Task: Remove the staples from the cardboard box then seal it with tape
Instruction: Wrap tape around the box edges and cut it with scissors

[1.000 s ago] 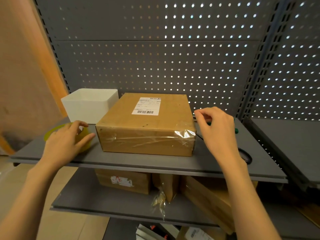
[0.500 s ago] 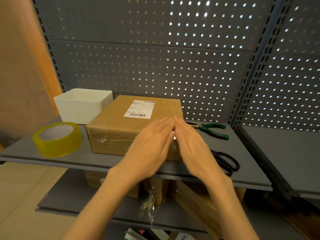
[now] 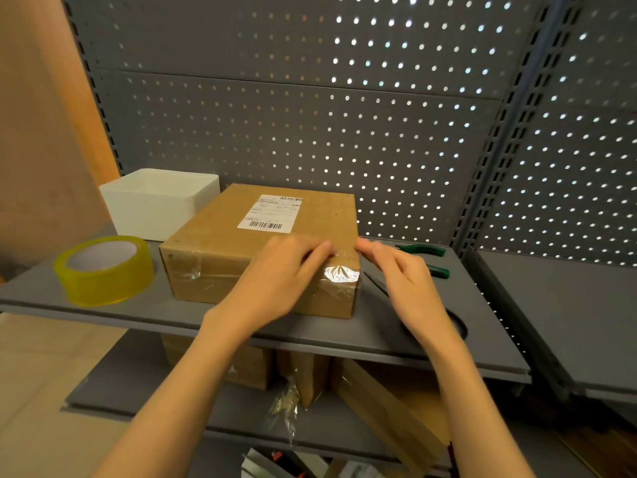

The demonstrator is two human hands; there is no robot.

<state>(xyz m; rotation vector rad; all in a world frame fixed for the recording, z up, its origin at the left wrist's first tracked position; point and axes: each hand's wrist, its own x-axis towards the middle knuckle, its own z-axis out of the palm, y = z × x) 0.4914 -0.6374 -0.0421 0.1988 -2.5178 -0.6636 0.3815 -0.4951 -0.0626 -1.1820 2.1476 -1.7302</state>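
Grey shelf [image 3: 103, 310]: stiff, light-looking brown cardboard box [image 3: 262, 250], slick clear tape [image 3: 339, 273]; left hand [image 3: 275, 274] and right hand [image 3: 403, 270], fingers extended, press its corner

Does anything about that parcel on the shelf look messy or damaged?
Slightly. The clear tape on the cardboard box bunches and wrinkles at its near right corner, where the left hand and right hand press. Tape at the near left corner also looks crinkled. No tears show.
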